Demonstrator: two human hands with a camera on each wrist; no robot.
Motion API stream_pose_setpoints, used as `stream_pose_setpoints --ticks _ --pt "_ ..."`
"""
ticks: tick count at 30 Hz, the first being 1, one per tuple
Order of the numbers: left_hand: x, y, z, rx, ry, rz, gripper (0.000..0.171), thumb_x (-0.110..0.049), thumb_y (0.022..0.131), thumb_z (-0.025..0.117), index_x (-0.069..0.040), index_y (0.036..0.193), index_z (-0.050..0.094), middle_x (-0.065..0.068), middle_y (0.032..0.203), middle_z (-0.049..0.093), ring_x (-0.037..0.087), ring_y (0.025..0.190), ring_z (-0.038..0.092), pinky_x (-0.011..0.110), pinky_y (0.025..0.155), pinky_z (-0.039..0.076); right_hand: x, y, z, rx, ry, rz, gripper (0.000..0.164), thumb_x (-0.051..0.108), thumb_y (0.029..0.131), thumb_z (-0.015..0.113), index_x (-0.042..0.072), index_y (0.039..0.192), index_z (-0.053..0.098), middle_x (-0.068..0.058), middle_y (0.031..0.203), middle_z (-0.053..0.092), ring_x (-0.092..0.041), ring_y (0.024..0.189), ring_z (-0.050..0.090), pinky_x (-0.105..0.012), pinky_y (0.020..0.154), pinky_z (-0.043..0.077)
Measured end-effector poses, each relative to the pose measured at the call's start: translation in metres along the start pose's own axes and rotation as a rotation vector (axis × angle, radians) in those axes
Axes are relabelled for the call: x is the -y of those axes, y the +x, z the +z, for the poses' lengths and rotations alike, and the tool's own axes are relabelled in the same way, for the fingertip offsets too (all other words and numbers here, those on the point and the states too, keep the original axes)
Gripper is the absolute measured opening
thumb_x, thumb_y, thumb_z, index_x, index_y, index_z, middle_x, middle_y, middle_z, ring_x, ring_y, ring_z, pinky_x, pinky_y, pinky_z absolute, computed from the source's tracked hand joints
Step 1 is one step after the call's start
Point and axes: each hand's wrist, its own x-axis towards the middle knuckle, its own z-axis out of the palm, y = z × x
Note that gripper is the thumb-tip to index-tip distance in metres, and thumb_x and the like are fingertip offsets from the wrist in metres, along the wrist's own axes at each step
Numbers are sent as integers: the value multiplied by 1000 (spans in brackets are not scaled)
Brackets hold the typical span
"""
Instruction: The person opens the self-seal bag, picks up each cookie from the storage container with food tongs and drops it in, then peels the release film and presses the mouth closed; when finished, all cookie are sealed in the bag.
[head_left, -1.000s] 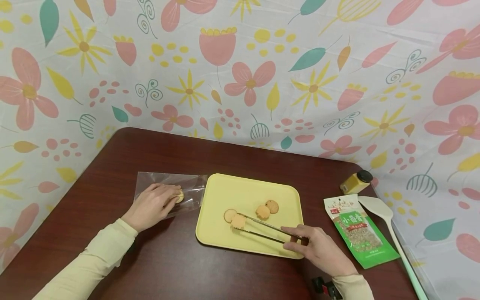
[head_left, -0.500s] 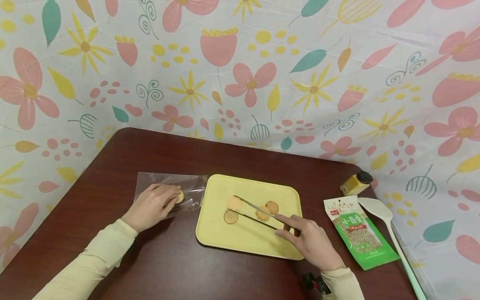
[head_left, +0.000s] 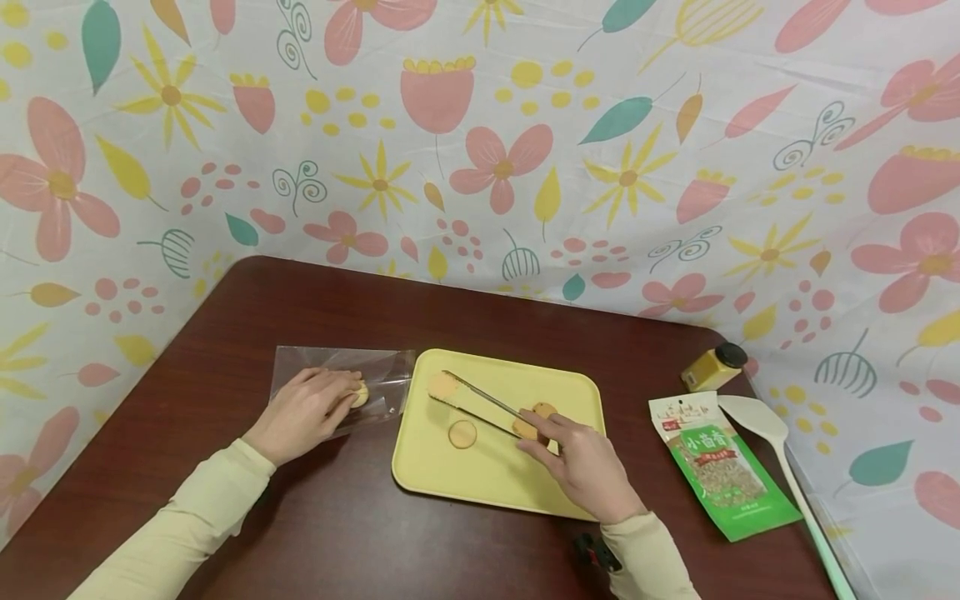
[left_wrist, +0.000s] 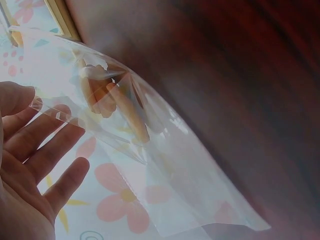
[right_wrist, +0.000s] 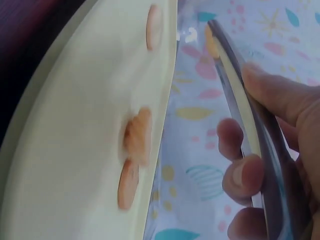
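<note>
In the head view my left hand (head_left: pixel 309 410) lies over a clear plastic bag (head_left: pixel 390 367) left of the yellow tray (head_left: pixel 427 477). The left wrist view shows its thumb and fingers pinching the bag's edge. A scalloped cookie (left_wrist: pixel 97 92) shows inside the bag. My right hand (head_left: pixel 588 467) grips metal tongs (head_left: pixel 487 397), whose tips hold an orange-tan cookie (head_left: pixel 442 385) over the tray's left side. In the right wrist view that cookie (right_wrist: pixel 211 41) sits at the tong tips. A round cookie (head_left: pixel 462 433) lies on the tray; two others (head_left: pixel 542 412) are partly covered by the right hand and tongs.
Right of the tray lie a green seasoning packet (head_left: pixel 723 467) and a white spatula (head_left: pixel 757 417) with a pale green handle. A yellow jar (head_left: pixel 708 371) with a black lid lies behind them. A floral cloth (head_left: pixel 480 200) hangs behind the dark table (head_left: pixel 337 533).
My right hand has moved left and away from me, carrying the tongs and cookie from beside the round cookie to the tray's far left. The left hand has stayed still.
</note>
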Motion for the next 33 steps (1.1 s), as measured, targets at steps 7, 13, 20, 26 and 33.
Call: stream_pose_setpoints --ticks 7,13,20,26,33 --pt "1 -1 0 -9 -6 1 24 -10 81 77 -4 103 70 11 108 70 27 99 66 48 90 49 15 14 11 -9 -39 -74 41 37 91 67 16 126 67 12 79 53 2 51 38 -19 48 40" --pt "1 -1 0 -4 -10 -11 24 -10 81 77 -4 104 70 11 109 70 27 101 66 48 90 49 24 23 21 9 -109 -92 41 39 91 67 17 126 67 11 74 53 0 53 40 -20 46 40" --pt "3 -1 0 -10 -15 -6 23 -10 81 76 -5 103 70 11 109 70 27 102 66 48 91 49 31 33 30 36 -102 -107 43 42 93 63 16 127 67 11 72 52 1 48 37 -16 42 35" --pt "2 -1 0 -8 -3 -2 23 -11 82 76 -5 103 71 10 110 70 27 101 66 47 91 48 38 42 34 75 -90 -112 46 44 93 62 16 129 65 9 71 53 1 48 38 -17 42 34" --pt "2 -1 0 10 4 -10 23 -13 82 76 -5 104 71 11 111 70 28 104 66 48 92 48 43 50 42 88 -105 -120 46 45 93 61 17 129 65 8 71 54 -2 50 39 -18 41 33"
